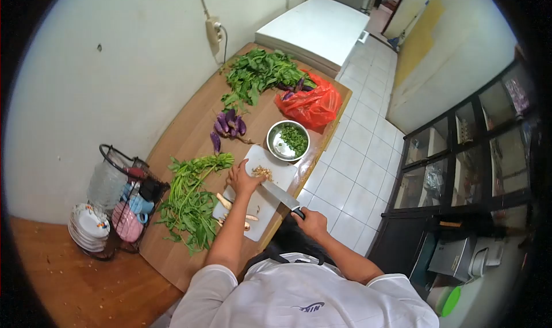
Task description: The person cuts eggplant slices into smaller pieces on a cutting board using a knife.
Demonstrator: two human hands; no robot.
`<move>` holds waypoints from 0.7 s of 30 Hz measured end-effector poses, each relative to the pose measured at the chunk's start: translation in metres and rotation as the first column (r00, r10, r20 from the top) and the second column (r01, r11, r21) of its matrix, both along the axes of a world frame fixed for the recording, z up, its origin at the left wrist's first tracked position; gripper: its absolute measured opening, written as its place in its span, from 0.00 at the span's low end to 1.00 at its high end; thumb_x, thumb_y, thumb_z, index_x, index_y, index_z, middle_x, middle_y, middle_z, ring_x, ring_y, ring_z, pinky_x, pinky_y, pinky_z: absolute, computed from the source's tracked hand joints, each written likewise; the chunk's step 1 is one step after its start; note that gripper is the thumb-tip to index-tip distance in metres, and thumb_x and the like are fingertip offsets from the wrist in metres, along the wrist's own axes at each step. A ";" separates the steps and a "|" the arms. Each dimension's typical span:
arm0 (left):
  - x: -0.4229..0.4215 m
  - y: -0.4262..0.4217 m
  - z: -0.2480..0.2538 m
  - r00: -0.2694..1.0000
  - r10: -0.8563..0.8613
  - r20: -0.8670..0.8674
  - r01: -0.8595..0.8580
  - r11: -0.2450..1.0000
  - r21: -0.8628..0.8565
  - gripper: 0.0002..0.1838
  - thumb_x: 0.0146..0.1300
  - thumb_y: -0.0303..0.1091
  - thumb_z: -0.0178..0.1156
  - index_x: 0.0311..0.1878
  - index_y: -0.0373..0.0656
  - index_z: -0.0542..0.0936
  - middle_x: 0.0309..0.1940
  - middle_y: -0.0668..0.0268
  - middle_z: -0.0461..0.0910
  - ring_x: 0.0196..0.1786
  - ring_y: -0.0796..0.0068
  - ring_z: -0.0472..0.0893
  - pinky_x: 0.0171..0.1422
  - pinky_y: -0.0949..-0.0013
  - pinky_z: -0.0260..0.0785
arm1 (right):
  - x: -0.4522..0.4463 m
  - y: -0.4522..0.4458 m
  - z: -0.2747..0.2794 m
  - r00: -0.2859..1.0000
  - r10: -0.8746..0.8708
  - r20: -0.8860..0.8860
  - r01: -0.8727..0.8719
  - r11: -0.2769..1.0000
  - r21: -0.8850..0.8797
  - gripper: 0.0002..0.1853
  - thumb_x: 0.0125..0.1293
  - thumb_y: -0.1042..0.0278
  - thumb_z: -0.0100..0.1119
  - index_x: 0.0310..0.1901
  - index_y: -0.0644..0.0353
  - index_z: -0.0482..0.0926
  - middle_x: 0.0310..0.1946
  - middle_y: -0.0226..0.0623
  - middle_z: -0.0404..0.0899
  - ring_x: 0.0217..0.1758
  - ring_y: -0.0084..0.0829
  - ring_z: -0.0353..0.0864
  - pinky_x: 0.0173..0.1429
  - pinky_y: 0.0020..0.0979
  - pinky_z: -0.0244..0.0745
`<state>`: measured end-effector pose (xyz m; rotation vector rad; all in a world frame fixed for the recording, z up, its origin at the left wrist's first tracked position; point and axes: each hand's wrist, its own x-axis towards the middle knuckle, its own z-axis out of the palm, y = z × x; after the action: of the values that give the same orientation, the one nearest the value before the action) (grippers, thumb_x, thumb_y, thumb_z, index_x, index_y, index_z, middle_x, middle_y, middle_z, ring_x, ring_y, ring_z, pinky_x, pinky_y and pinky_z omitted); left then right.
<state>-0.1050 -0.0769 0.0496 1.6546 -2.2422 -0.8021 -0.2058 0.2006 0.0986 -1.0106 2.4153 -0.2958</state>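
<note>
Head: R hand (314,224) w/ knife (282,197), L hand (244,180) nr blade (276,193).

White short-sleeved shirt (259,305)
Sleeves (210,285) well behind the left hand (244,179) and right hand (313,223); dark swoosh-and-"NIKE" logo (310,307) on front.

On the table (195,135): board (268,206), with bits (261,172) beyond roots (223,200) on it, knife (282,195) across its right edge. Left of board, greens (190,195); farther left, rack (154,184). Beyond board, bowl (276,147) with leaves (294,139) inside, then bag (322,103). Left of bowl, eggplants (229,123). Beyond table, freezer (313,26).
</note>
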 end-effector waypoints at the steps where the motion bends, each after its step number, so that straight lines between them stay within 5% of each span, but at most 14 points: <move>1: 0.003 -0.005 -0.002 0.998 -0.060 -0.032 0.058 0.997 -0.047 0.56 0.31 0.61 0.86 0.71 0.62 0.76 0.64 0.62 0.73 0.74 0.54 0.66 0.78 0.39 0.50 | 0.002 0.001 -0.001 1.000 -0.006 0.010 0.006 1.000 0.008 0.28 0.70 0.30 0.56 0.43 0.50 0.87 0.32 0.46 0.88 0.39 0.52 0.89 0.44 0.53 0.81; 2: 0.001 -0.006 -0.004 0.999 -0.039 -0.013 0.038 0.995 -0.093 0.38 0.39 0.56 0.84 0.58 0.61 0.85 0.60 0.66 0.75 0.71 0.57 0.68 0.73 0.42 0.55 | 0.003 0.002 -0.001 1.000 0.018 0.017 -0.018 1.000 0.015 0.28 0.70 0.30 0.56 0.43 0.50 0.87 0.32 0.46 0.88 0.39 0.52 0.89 0.44 0.53 0.81; 3: 0.005 -0.013 -0.010 1.000 -0.017 -0.006 0.017 0.996 -0.089 0.38 0.39 0.56 0.84 0.58 0.61 0.85 0.60 0.66 0.75 0.71 0.57 0.68 0.73 0.42 0.55 | 0.003 0.002 0.000 0.999 -0.004 0.042 0.003 1.000 0.026 0.28 0.70 0.30 0.56 0.43 0.49 0.87 0.33 0.48 0.88 0.40 0.52 0.89 0.44 0.52 0.81; 6: 0.007 -0.025 -0.029 0.995 -0.070 -0.065 0.056 0.979 -0.198 0.08 0.55 0.50 0.77 0.34 0.62 0.90 0.49 0.71 0.80 0.62 0.62 0.74 0.63 0.49 0.59 | -0.001 0.009 -0.020 0.990 -0.007 0.142 0.011 1.000 -0.024 0.28 0.73 0.31 0.55 0.42 0.51 0.85 0.31 0.47 0.87 0.36 0.50 0.88 0.40 0.49 0.80; 8: 0.009 -0.020 -0.031 0.988 -0.024 -0.153 -0.006 0.982 -0.190 0.08 0.57 0.50 0.76 0.34 0.61 0.90 0.48 0.71 0.81 0.60 0.62 0.75 0.63 0.48 0.59 | -0.003 0.011 -0.041 0.976 0.001 0.220 0.017 0.996 -0.082 0.28 0.75 0.33 0.53 0.40 0.54 0.84 0.28 0.46 0.85 0.32 0.46 0.87 0.36 0.46 0.80; 10: 0.013 -0.010 -0.026 0.970 0.018 -0.241 -0.063 0.981 -0.181 0.09 0.58 0.51 0.75 0.35 0.61 0.90 0.46 0.70 0.82 0.58 0.62 0.77 0.64 0.47 0.58 | -0.004 0.009 -0.051 0.558 -0.153 0.816 0.262 0.965 0.002 0.24 0.81 0.41 0.49 0.47 0.56 0.79 0.22 0.35 0.76 0.23 0.33 0.79 0.30 0.37 0.74; 13: 0.039 0.016 -0.024 0.942 0.078 -0.325 -0.131 0.981 -0.144 0.08 0.60 0.49 0.74 0.35 0.59 0.90 0.42 0.68 0.82 0.55 0.61 0.78 0.63 0.48 0.62 | 0.005 -0.004 -0.040 0.451 -0.003 0.893 0.244 0.962 -0.120 0.21 0.84 0.45 0.46 0.54 0.57 0.75 0.21 0.26 0.68 0.22 0.23 0.71 0.28 0.29 0.70; 17: 0.092 0.049 -0.034 0.903 0.212 -0.375 -0.240 0.970 -0.029 0.07 0.60 0.46 0.75 0.37 0.57 0.90 0.41 0.67 0.83 0.54 0.58 0.80 0.60 0.53 0.68 | 0.002 -0.019 -0.045 0.585 0.107 0.804 0.071 0.981 -0.182 0.19 0.85 0.48 0.44 0.51 0.58 0.72 0.26 0.32 0.75 0.24 0.28 0.76 0.30 0.36 0.74; 19: 0.110 0.059 -0.025 0.894 0.305 -0.328 -0.321 0.947 0.008 0.06 0.60 0.44 0.75 0.37 0.56 0.90 0.41 0.66 0.83 0.54 0.58 0.80 0.60 0.55 0.70 | -0.009 -0.021 -0.066 0.826 0.417 0.380 -0.199 0.845 -0.496 0.20 0.84 0.51 0.48 0.56 0.62 0.74 0.30 0.41 0.81 0.28 0.37 0.81 0.37 0.44 0.78; 20: 0.119 0.063 -0.021 0.910 0.312 -0.274 -0.336 0.941 -0.046 0.06 0.59 0.43 0.74 0.38 0.57 0.90 0.42 0.67 0.83 0.55 0.58 0.80 0.61 0.54 0.69 | -0.017 -0.021 -0.068 0.809 0.447 0.381 -0.231 0.838 -0.494 0.20 0.84 0.51 0.48 0.56 0.62 0.74 0.30 0.41 0.81 0.28 0.37 0.81 0.37 0.44 0.78; 21: 0.127 0.067 -0.018 0.923 0.320 -0.214 -0.346 0.933 -0.099 0.07 0.59 0.43 0.74 0.39 0.57 0.90 0.42 0.67 0.83 0.56 0.58 0.79 0.62 0.52 0.68 | -0.024 -0.023 -0.060 0.822 0.477 0.310 -0.324 0.841 -0.433 0.21 0.82 0.51 0.49 0.60 0.63 0.74 0.34 0.49 0.84 0.35 0.51 0.83 0.44 0.48 0.78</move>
<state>0.0223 -0.0099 0.0319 1.7439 -1.7746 -0.6756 -0.2296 0.1781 0.0386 -1.4368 1.7409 -0.7384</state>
